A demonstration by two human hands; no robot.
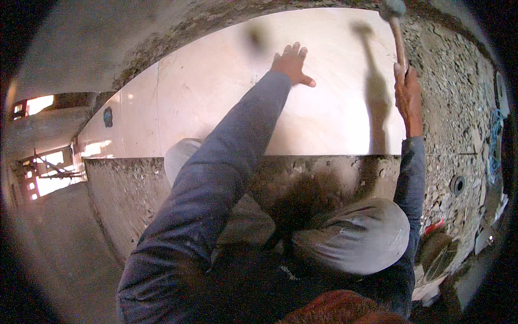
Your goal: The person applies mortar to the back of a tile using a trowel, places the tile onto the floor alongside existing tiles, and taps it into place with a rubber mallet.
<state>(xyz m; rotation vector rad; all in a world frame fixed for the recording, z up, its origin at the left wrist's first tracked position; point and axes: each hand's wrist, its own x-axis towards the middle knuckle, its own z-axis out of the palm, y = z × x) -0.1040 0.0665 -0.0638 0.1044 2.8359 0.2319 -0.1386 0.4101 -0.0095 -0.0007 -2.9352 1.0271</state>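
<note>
Large glossy cream floor tiles lie in front of me, with a thin joint between two of them. My left hand lies on the far part of the nearer tile, its fingers spread and holding nothing. At the tile's right edge, my right hand is closed around the wooden handle of a mallet. Its rounded grey head points away from me, near the far right corner of the tile. The shadow of the mallet and arm falls across the tile.
Rough rubble and gravel cover the ground at right. A dark ring-shaped object and blue cord lie there. A rough wall runs along the tiles' far side. My knee is near the tile's front edge.
</note>
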